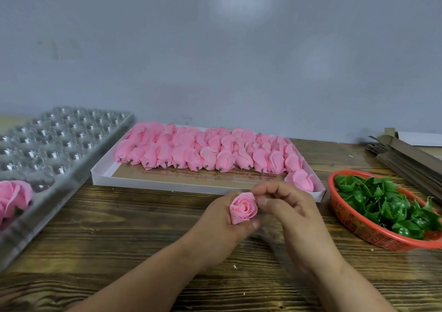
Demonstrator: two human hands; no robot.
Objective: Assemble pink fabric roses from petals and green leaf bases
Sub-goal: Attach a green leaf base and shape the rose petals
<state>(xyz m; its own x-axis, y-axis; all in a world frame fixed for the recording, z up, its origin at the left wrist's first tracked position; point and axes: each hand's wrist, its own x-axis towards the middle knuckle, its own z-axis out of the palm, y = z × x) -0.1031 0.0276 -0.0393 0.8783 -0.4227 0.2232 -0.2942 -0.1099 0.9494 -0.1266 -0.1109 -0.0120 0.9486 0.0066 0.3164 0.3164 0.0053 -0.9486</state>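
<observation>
My left hand [223,220] grips a pink fabric rose bud [242,207] from below, its spiral top facing me. My right hand [284,204] pinches the bud's outer petal on its right side with curled fingertips. Behind the hands, a shallow white tray [153,184] holds several rows of pink rose buds [205,152] lying on their sides, short stems toward me. To the right an orange plastic basket [354,225] is filled with green leaf bases [392,204]. One finished pink rose [13,198] sits in the clear blister tray at far left.
A clear plastic blister tray [55,144] with round cups lies at the left on the wooden table [119,240]. A stack of flat brown cardboard pieces [404,156] lies at the back right. A grey wall stands behind the table.
</observation>
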